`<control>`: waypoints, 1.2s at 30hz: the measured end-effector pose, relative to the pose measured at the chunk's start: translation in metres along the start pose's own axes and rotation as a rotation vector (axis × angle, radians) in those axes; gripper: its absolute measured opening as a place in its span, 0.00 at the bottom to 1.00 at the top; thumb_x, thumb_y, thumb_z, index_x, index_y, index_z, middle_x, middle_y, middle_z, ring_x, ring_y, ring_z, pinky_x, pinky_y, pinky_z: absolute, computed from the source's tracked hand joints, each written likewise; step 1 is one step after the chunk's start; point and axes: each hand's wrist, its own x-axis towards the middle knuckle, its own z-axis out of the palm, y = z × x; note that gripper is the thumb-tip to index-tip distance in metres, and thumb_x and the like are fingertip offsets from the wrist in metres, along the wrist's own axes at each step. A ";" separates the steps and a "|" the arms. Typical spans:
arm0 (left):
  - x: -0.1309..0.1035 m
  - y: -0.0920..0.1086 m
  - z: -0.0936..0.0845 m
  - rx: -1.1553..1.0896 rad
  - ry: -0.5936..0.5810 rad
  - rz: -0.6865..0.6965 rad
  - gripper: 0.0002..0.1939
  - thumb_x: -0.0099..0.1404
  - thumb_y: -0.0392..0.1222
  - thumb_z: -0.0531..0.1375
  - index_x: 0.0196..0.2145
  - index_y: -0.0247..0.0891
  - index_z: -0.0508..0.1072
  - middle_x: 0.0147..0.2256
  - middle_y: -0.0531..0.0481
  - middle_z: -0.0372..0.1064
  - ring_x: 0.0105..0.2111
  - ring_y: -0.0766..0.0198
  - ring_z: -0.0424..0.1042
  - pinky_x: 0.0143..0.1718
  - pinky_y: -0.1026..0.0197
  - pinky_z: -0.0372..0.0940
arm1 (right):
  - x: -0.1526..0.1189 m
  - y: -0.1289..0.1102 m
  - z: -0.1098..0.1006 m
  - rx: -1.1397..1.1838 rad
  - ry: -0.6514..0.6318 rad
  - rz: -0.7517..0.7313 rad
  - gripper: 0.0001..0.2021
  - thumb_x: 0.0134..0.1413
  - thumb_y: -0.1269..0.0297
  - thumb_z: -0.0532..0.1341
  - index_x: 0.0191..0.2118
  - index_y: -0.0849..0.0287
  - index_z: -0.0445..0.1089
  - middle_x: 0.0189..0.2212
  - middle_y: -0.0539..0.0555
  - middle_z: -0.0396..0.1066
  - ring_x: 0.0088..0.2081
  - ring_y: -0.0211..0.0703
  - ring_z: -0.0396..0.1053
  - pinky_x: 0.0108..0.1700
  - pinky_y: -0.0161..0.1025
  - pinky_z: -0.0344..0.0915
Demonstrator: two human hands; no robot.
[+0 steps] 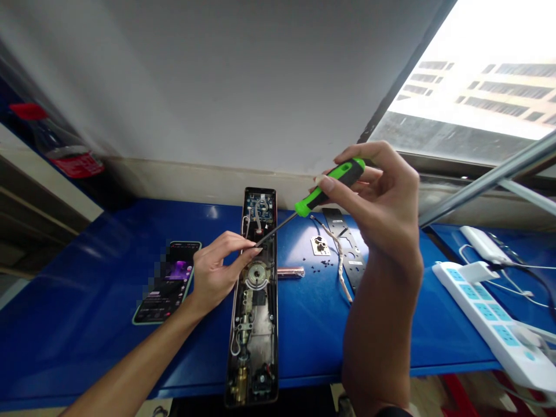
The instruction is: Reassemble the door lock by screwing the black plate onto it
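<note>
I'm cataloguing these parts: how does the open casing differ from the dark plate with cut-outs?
The open casing has raised sides and holds a circuit board; the dark plate looks flat. The screwdriver reaches over the casing; the plate lies off to the right. Both are long and narrow.

Bright window (486, 75) beside pale wall (217, 87)
</note>
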 end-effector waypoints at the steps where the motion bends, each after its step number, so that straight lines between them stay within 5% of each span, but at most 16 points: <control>1: 0.000 0.000 0.000 0.002 -0.004 -0.009 0.06 0.63 0.32 0.68 0.36 0.39 0.77 0.31 0.53 0.77 0.31 0.66 0.75 0.35 0.62 0.70 | 0.000 0.000 0.000 0.010 -0.010 0.002 0.17 0.50 0.52 0.72 0.41 0.52 0.68 0.31 0.47 0.75 0.29 0.40 0.78 0.33 0.38 0.80; 8: 0.008 -0.005 -0.010 0.184 -0.118 0.024 0.09 0.68 0.38 0.63 0.46 0.39 0.76 0.42 0.46 0.77 0.45 0.57 0.73 0.50 0.50 0.68 | -0.001 0.001 0.003 -0.042 -0.001 -0.035 0.16 0.50 0.56 0.72 0.41 0.52 0.69 0.31 0.47 0.75 0.29 0.40 0.78 0.32 0.39 0.79; 15: -0.001 -0.020 -0.007 0.287 -0.156 -0.284 0.22 0.66 0.38 0.62 0.57 0.44 0.70 0.60 0.41 0.62 0.61 0.46 0.62 0.62 0.37 0.61 | -0.004 -0.007 0.007 -0.178 -0.033 -0.175 0.12 0.52 0.64 0.71 0.42 0.52 0.71 0.36 0.51 0.77 0.36 0.44 0.78 0.34 0.42 0.80; 25: -0.010 -0.024 0.007 -0.179 -0.166 -0.501 0.30 0.66 0.38 0.62 0.64 0.44 0.60 0.62 0.39 0.63 0.51 0.52 0.76 0.55 0.45 0.73 | -0.005 -0.010 0.012 -0.361 -0.173 -0.255 0.11 0.52 0.66 0.69 0.43 0.57 0.73 0.35 0.51 0.77 0.36 0.41 0.78 0.36 0.39 0.79; 36: -0.013 -0.025 0.011 -0.251 -0.139 -0.520 0.32 0.64 0.35 0.64 0.64 0.44 0.61 0.60 0.38 0.65 0.55 0.50 0.74 0.56 0.45 0.72 | -0.004 -0.009 0.012 -0.350 -0.183 -0.274 0.10 0.54 0.64 0.68 0.43 0.56 0.73 0.36 0.52 0.78 0.35 0.42 0.77 0.36 0.39 0.79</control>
